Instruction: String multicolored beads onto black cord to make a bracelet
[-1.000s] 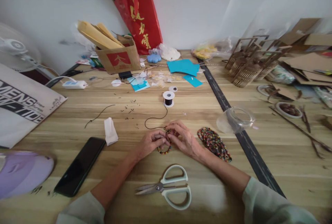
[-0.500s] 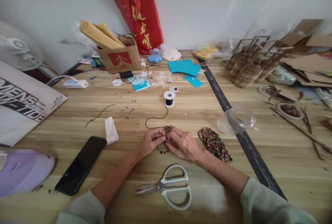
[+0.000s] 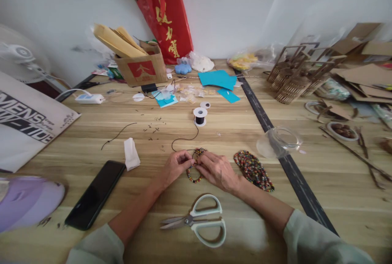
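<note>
A small loop of multicoloured beads [image 3: 195, 180] hangs between my two hands, just above or on the table. My left hand [image 3: 175, 169] is closed in a pinch at the loop's upper end, where thin black cord meets the beads. My right hand [image 3: 218, 171] has its fingers closed on the bead string from the other side; a few more beads show above its fingertips. Black cord runs from the hands to a white spool [image 3: 200, 112] standing upright behind them. A heap of bead strands [image 3: 253, 170] lies right of my right hand. The exact grip point is hidden by fingers.
White-handled scissors [image 3: 210, 233] lie in front of my hands. To the left are a black phone [image 3: 95, 194], a folded white tissue [image 3: 131, 154] and cord snippets. A clear jar [image 3: 278, 142] stands right, near the dark strip. Blue paper [image 3: 217, 79] and bags lie behind.
My left fingertips have shifted slightly and pinch closer together. More of the bead loop shows below the hands. Spool, scissors and bead heap stay put.
</note>
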The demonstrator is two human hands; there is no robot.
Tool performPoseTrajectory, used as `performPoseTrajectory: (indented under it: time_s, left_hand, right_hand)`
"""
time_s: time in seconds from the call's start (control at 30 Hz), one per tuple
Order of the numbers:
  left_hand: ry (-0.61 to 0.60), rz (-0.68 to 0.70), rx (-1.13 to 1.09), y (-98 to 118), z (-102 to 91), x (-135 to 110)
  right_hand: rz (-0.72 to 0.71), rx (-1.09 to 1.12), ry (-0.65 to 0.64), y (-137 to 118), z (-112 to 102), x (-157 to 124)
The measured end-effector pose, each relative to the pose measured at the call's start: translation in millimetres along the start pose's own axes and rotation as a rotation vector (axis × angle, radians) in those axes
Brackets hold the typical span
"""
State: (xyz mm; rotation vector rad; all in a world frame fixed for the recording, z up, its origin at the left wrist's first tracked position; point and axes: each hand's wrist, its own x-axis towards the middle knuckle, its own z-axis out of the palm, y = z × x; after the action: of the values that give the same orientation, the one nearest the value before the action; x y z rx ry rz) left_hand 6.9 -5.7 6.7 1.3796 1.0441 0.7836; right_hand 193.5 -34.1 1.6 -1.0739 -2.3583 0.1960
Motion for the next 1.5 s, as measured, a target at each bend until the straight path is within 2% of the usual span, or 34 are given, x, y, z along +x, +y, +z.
performPoseTrajectory:
  time_s: [0.23,0.67,0.93,1.13,1.5]
  left_hand:
    - [-0.009,0.011,-0.008,-2.6,-0.3,2.0]
    - [-0.07,-0.006,-0.106,-6.1,-0.1,2.2]
    - [-0.067,0.04,-0.092,-12.9,3.2,0.9]
    - [-0.049,0.088,0.005,-18.8,5.7,-0.7]
    - [-0.051,0.048,-0.001,-19.7,4.3,1.0]
  right_hand:
    - [-0.018,-0.031,0.008,-1.2,0.1,0.4]
    - [-0.013,0.066,0.015,-3.7,-3.6,1.9]
    - [-0.027,0.132,0.012,-2.5,-1.3,0.9]
    - [-0.055,0.134,-0.004,0.9,2.2,-0.5]
    - [-0.039,0.16,-0.052,3.7,6.2,-3.4]
